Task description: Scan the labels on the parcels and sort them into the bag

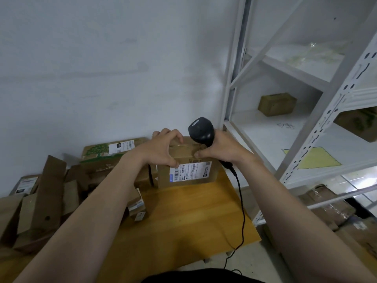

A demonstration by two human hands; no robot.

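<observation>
Status: one parcel (188,154) in hand, standing at the far edge of the table (183,217), label (190,172) on the face turned toward the camera.

Left hand (161,148): fingers curled over the parcel's top left corner, thumb down on the front face just above the label.

Right hand (222,148): wrapped round the handle of the scanner (201,129), thumb pressing on the parcel's top edge. The scanner's head points up and away, not at the label. Its cable (241,203) runs down past the right edge of the table.

Progress, as judged: this parcel looks unscanned and is only being positioned. A pile of parcels (51,193) lies on the left of the table, with a larger box (108,152) behind it, so most of the job appears to be left. Nothing shows how many are done.

Not visible or unclear:
- The bag is nowhere in the view, so I cannot say where sorted parcels go.
- The label print is too small to read.
- No scan beam shows.
- The parcel's far side is hidden.
- More parcels (330,207) lie under the shelf rack (326,119) and are blurred. Whether they belong to the task is unclear.
</observation>
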